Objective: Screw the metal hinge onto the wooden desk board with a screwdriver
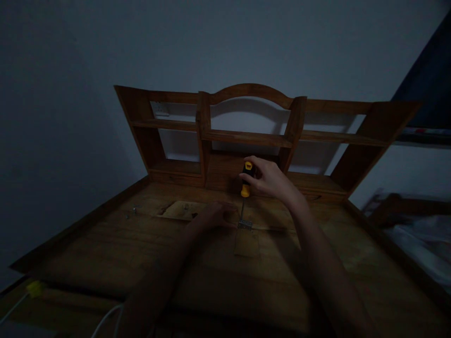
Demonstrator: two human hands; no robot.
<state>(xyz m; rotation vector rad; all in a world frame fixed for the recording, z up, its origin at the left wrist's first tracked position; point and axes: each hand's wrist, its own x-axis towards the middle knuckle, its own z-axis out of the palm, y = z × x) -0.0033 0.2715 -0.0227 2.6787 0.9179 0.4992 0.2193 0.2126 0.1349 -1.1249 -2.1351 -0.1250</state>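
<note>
My right hand (pixel 268 176) is closed around the black and yellow handle of a screwdriver (pixel 245 190). The screwdriver stands nearly upright, and its shaft runs down to a small metal hinge (pixel 244 225) on the wooden desk top (pixel 211 267). Just left of the hinge, my left hand (pixel 214 216) rests low over the wood, its thumb and fingers curved apart with nothing visible between them. A small pale wooden rectangle (pixel 246 242) lies directly in front of the hinge. The dim light hides the screwdriver's tip and any screw under it.
A wooden shelf unit (pixel 246 137) rises along the desk's back edge. Small metal pieces (pixel 134 209) lie at the left, near a pale cutout (pixel 181 210) in the wood. White cable (pixel 107 317) and a yellow object (pixel 34 288) are at the lower left. Bedding (pixel 419 244) shows at right.
</note>
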